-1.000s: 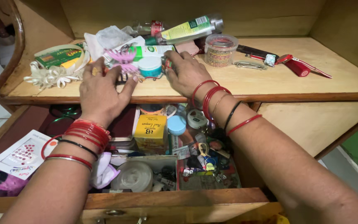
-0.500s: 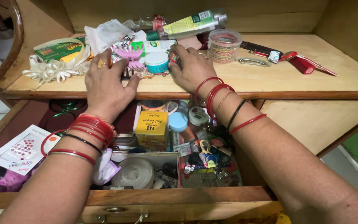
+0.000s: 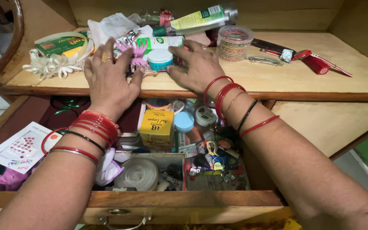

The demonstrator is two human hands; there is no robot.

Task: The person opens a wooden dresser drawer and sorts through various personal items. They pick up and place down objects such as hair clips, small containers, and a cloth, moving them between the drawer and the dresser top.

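Wooden shelf point(image 3: 277, 81): both hands pushed farther back, left hand point(image 3: 109, 81), right hand point(image 3: 196, 68).

Lighting: warm, even, from above. Shadows: soft, deepest inside the open drawer point(image 3: 184, 198). Focus: sharp centrally; slight wide-angle bending at edges.

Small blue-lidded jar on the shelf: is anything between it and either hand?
Nothing visible blocks the right hand; its fingers reach the small blue-lidded jar from the side, though contact is unclear. Between the jar and the left hand lies a pink claw clip, partly under that hand's fingers.
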